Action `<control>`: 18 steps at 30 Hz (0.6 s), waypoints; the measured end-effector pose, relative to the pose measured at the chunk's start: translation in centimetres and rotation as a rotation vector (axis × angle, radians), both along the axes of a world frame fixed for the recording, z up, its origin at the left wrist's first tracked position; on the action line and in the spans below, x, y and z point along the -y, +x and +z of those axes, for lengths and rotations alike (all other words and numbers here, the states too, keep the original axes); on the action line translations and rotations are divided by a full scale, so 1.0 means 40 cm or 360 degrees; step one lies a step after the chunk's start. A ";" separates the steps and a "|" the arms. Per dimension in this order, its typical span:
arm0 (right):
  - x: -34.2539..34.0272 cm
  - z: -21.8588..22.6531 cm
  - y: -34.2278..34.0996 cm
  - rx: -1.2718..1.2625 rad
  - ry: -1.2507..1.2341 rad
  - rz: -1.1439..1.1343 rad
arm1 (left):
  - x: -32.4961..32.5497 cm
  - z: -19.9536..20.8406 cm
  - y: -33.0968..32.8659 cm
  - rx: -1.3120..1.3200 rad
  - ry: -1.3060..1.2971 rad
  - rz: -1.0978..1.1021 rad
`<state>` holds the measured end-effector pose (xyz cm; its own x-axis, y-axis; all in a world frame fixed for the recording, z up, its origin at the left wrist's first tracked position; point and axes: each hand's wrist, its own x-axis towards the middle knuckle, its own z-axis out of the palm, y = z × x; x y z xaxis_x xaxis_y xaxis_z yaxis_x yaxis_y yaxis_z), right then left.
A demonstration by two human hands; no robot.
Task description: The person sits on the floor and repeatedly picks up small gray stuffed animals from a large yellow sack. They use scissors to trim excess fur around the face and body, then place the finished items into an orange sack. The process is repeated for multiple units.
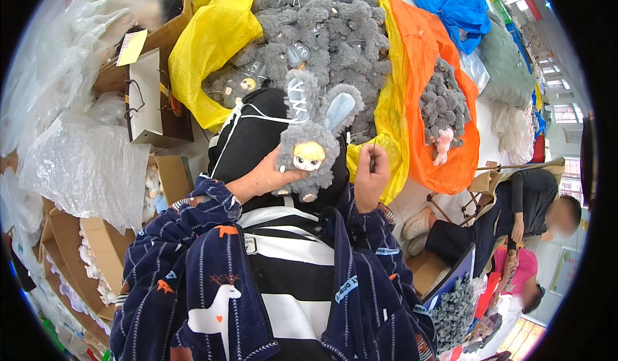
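Observation:
A grey plush rabbit toy (322,134) with a yellow-and-cream doll face lies upright over my lap. White thread criss-crosses its left ear, while the other ear shows a pale blue-grey lining. My left hand (265,177) is closed around the toy's lower left side, thumb on its front. To the right of the toy, and apart from it, my right hand (372,179) is raised with thumb and fingers pinched together. Whatever sits in that pinch is too small to make out. Black cloth with white cords (248,132) covers my lap beneath the toy.
Ahead, a yellow sack (215,39) holds many grey plush toys (335,36). An orange sack (463,165) with more grey plush and a pink toy (442,143) stands to its right. Cardboard boxes (96,251) and clear plastic (84,174) line the left. A seated person (496,213) is at right.

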<state>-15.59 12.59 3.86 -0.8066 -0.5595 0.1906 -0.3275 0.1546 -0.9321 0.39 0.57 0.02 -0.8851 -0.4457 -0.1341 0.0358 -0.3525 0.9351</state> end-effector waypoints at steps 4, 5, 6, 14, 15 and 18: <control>0.020 0.046 0.058 -0.0273 0.0123 0.0543 | -0.003 -0.014 0.006 0.0084 -0.0062 -0.0016; 0.023 0.029 0.046 -0.0413 0.0183 0.0631 | -0.001 -0.018 0.004 -0.0031 0.0217 -0.0011; 0.030 0.032 0.036 -0.0416 0.0330 0.0477 | 0.008 -0.014 0.001 -0.0061 0.0434 0.0012; -0.026 0.065 0.058 -0.0674 0.0377 0.0836 | 0.015 0.002 0.002 -0.0136 0.0811 0.0040; -0.028 0.072 0.064 -0.0740 0.0470 0.0888 | 0.017 0.003 0.003 -0.0136 0.0831 0.0050; -0.034 0.082 0.083 -0.0836 0.0684 0.1041 | 0.011 -0.001 0.003 -0.0224 0.0797 0.0065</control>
<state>-12.29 13.96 7.15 -0.1769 -0.9777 0.1127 -0.8329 0.0877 -0.5464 0.52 0.14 -0.03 -0.8931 -0.3920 -0.2207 0.1722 -0.7510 0.6374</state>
